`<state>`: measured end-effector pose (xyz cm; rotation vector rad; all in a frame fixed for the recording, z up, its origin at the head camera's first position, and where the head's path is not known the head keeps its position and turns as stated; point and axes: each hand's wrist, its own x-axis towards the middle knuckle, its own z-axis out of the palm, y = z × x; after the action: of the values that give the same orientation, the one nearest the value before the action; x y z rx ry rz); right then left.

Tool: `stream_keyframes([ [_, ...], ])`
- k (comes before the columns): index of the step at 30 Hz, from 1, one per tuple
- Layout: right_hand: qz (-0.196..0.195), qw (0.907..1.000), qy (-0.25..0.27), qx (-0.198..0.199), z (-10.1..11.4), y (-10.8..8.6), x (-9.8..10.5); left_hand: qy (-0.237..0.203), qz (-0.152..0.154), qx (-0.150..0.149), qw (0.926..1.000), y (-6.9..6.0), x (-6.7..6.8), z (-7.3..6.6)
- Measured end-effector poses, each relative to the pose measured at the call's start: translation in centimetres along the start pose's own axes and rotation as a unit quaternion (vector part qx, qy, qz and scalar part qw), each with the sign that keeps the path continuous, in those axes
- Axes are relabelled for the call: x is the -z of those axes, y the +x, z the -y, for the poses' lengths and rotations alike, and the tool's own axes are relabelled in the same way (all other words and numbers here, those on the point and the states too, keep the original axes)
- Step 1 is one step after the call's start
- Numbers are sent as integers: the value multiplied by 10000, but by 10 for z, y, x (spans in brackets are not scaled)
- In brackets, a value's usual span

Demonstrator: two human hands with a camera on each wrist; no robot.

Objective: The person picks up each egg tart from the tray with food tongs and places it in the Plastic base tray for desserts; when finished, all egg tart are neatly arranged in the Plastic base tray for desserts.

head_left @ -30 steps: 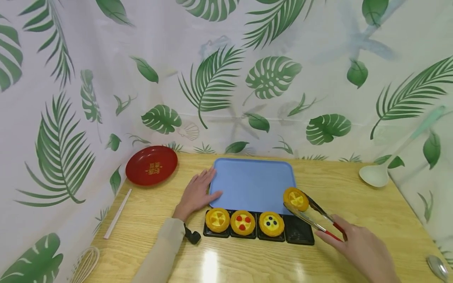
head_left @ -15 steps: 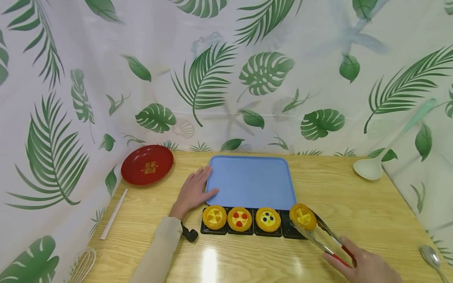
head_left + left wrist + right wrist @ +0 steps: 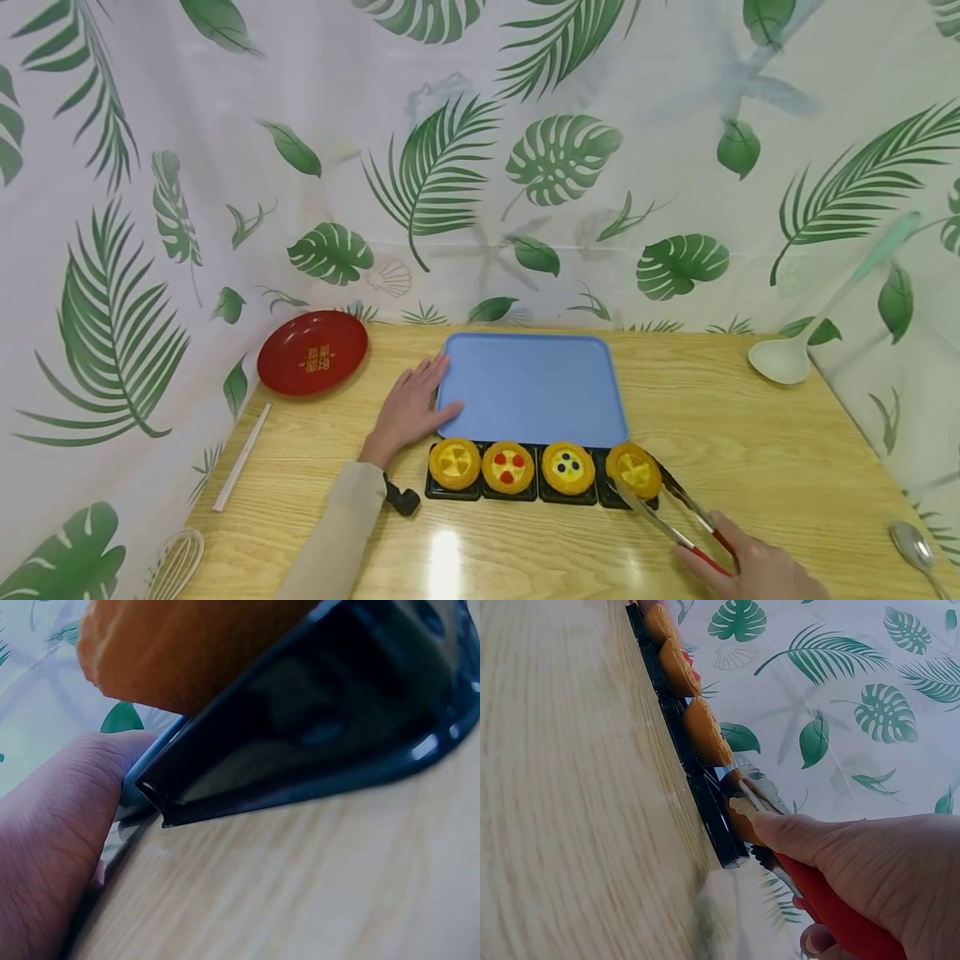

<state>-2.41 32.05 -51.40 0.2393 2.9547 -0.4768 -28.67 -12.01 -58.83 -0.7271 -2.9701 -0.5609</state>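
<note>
My right hand grips metal tongs with red handles. Between the tongs' ends is an egg tart with yellow wedges on top, at the rightmost black square holder; whether it bears on the holder is unclear. Flat at the left edge of a blue tray lies my left hand, fingers straight, thumb over the rim. To the left, a tart with orange wedges, one with red berries and one with blue berries each sit in a black holder.
A red oval plate stands back left, with a white stick and a whisk nearer. On the right are a white ladle against the wall cloth and a metal spoon.
With the tongs, my right hand has carried the wedge-topped tart from the tray's lower right corner down to the rightmost holder. My left hand stays at the tray; the head view shifted slightly.
</note>
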Motion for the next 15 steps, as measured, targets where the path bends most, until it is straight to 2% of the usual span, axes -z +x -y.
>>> stream_keyframes([
  [9, 308, 9994, 10, -164, -1, 2, 1, -7, 38, 29, 10000, 0, 1, -1],
  [15, 426, 9990, 21, -131, -1, 4, 1, 16, 46, 10, 10000, 1, 0, 0],
])
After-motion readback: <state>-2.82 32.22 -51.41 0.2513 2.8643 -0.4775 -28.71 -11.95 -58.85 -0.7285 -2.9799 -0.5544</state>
